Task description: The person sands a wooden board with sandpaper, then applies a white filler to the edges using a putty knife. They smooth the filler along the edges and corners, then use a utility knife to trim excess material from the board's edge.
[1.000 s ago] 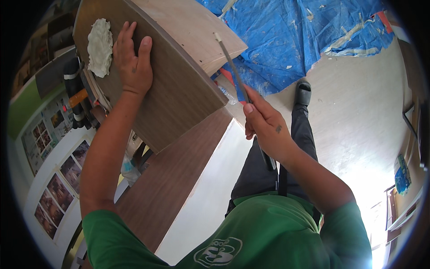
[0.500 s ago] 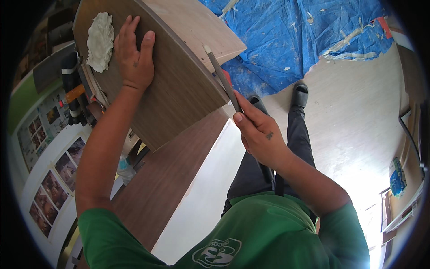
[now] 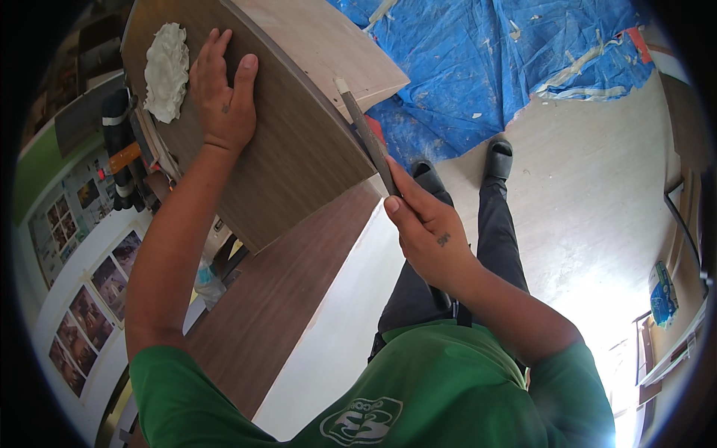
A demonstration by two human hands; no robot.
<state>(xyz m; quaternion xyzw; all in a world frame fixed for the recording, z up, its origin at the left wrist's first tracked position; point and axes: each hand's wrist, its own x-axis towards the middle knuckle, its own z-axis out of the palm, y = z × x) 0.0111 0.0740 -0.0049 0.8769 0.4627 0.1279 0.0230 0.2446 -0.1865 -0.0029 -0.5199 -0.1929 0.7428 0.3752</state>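
My left hand [image 3: 228, 101] lies flat, fingers stretched, on a brown wood-grain board [image 3: 284, 187], just right of a lumpy white patch of paste [image 3: 164, 71]. My right hand [image 3: 429, 231] grips a long, narrow, dark tool [image 3: 358, 119] with a pale tip, which slants along the board's right edge, near its lower right corner. I cannot tell whether the tool touches the edge. A pale wooden panel [image 3: 321, 45] shows behind the board.
A blue plastic sheet [image 3: 470, 67] covers the floor [image 3: 582, 187] above my feet. At the left are pinned photographs [image 3: 78, 332], dark rolled items [image 3: 116, 142] and a brown panel [image 3: 291, 276] beside a white surface. A blue package [image 3: 661, 295] is at the right.
My right hand and the tool have moved left and down, and the tool's tip now sits by the board's edge. My left hand stays on the board, slightly higher in view.
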